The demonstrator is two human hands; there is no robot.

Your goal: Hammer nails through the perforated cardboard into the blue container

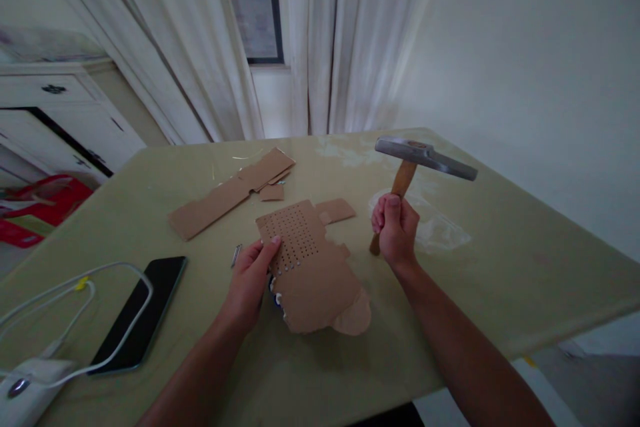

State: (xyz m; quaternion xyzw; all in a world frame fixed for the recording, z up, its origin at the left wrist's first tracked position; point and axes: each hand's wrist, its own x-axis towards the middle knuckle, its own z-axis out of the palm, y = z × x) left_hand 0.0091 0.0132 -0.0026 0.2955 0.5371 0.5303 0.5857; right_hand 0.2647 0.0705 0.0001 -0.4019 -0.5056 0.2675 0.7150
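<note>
My right hand (395,227) grips the wooden handle of a hammer (423,155), whose metal head is raised above the table to the right of the cardboard. My left hand (253,280) rests on the left edge of a brown cardboard piece (310,273) that lies flat and carries a grid of small holes. A few nails (235,255) lie on the table just left of my left hand. Pale nail tips show along the cardboard's lower left edge.
The work sits on a pale green table (500,260). A long cardboard strip (230,193) and small scraps lie farther back. A black phone (140,313), white cable and white device (23,390) occupy the near left. Curtains and a window stand behind; a white cabinet is at left.
</note>
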